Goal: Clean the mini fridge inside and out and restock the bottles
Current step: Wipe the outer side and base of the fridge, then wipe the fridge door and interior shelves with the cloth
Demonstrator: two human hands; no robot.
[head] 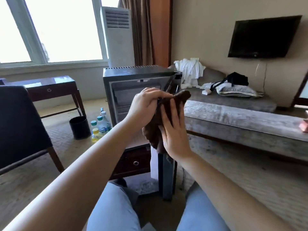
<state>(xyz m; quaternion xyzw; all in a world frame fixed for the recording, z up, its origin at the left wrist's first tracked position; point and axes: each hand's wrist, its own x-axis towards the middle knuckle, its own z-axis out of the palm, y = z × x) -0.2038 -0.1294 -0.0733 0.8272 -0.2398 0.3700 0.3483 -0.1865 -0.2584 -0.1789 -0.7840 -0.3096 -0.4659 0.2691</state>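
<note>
Step in hand, as judged: folding the cloth [182, 96] into a wiping pad. Recommend a flat, firm fold with a fresh face outward, so shelves and corners are wiped evenly.

The left hand [146, 104] pinches the cloth's upper edge. The right hand [173, 130] lies with straight fingers flat against its hanging face.

The mini fridge [133, 73] stands open directly behind both hands, its interior apparently empty, though partly screened. The bottles [100, 126] stand on the floor, left of the fridge, well apart from the hands.
</note>
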